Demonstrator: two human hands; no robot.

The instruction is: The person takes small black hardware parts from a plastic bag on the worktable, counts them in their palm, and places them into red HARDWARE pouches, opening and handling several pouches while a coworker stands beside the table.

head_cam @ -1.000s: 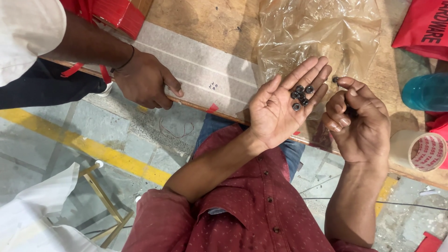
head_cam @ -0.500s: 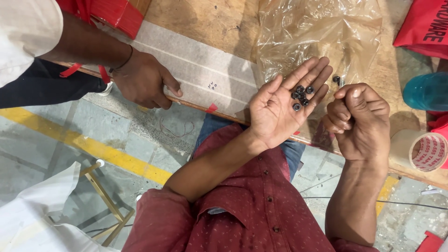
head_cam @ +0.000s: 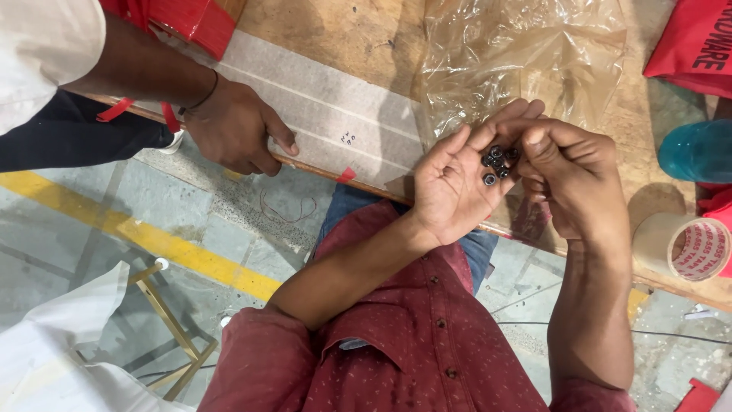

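My left hand (head_cam: 450, 187) lies palm up over the table edge and cups several small black ring-shaped pieces (head_cam: 496, 164). My right hand (head_cam: 576, 179) has come in from the right with its fingers curled and bunched. Its fingertips press into the pile on the left palm. Whether they pinch one of the pieces is hidden by the fingers.
A clear plastic bag (head_cam: 526, 53) lies on the wooden table (head_cam: 343, 30) just beyond my hands. A co-worker's hand (head_cam: 236, 126) grips the table edge by a white strip (head_cam: 328, 114). To the right are a tape roll (head_cam: 682, 248), a teal bottle (head_cam: 698, 149) and red bags (head_cam: 690, 38).
My right hand, held apart in a loose fist before, has moved left onto the left palm and its fingertips now touch the black pieces. The co-worker's hand stays on the edge.
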